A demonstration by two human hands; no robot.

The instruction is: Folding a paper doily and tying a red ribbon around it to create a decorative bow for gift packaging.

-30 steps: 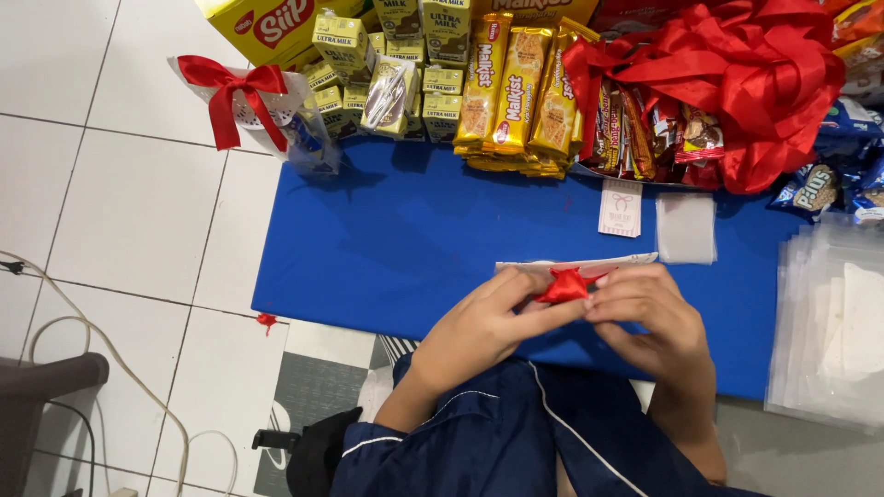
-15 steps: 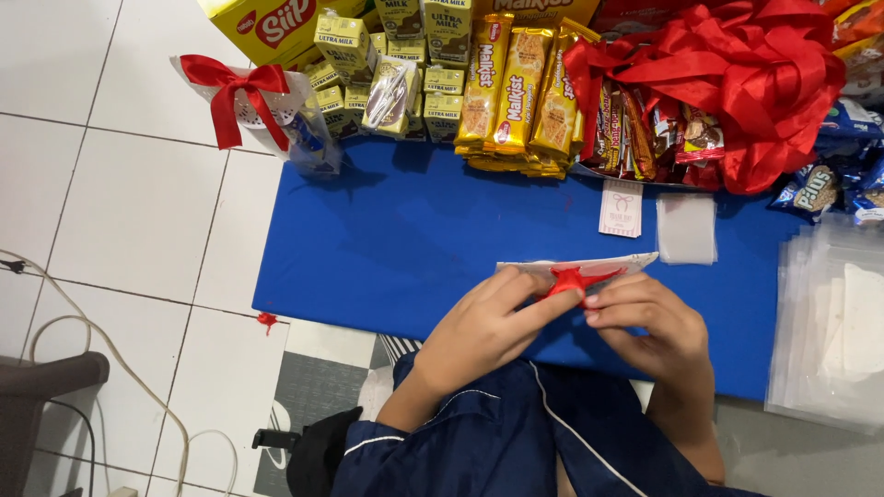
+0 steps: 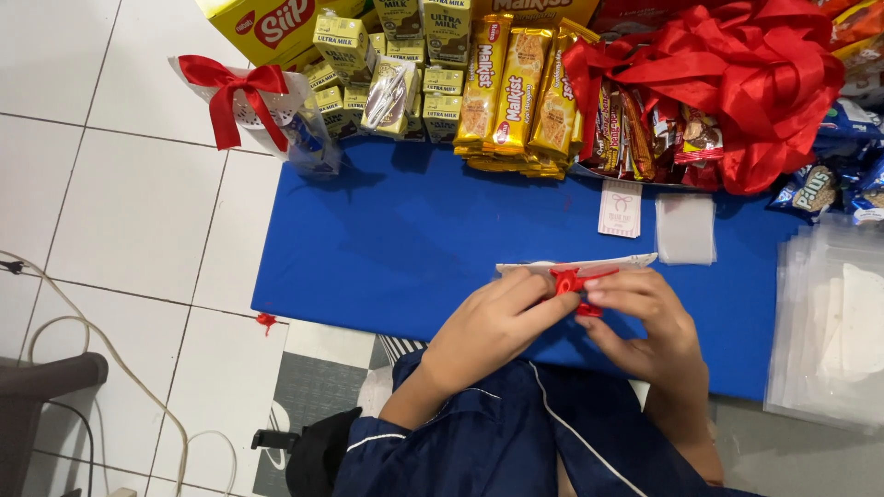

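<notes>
My fingers pinch a small red ribbon (image 3: 573, 280), my left hand (image 3: 497, 322) and right hand (image 3: 645, 317) both closed on it, against a thin white strip (image 3: 575, 265) at the near middle of the blue mat (image 3: 387, 248). Beyond lie two small cards (image 3: 620, 208), then snack packs (image 3: 516, 87) and a big red bow (image 3: 746, 83) at the far edge.

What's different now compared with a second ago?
Very little. Both hands, left and right, still pinch the red ribbon against the white strip; the ribbon's tail now sticks out more to the right along the strip. The snacks, blue mat and tied bag stayed put.
</notes>
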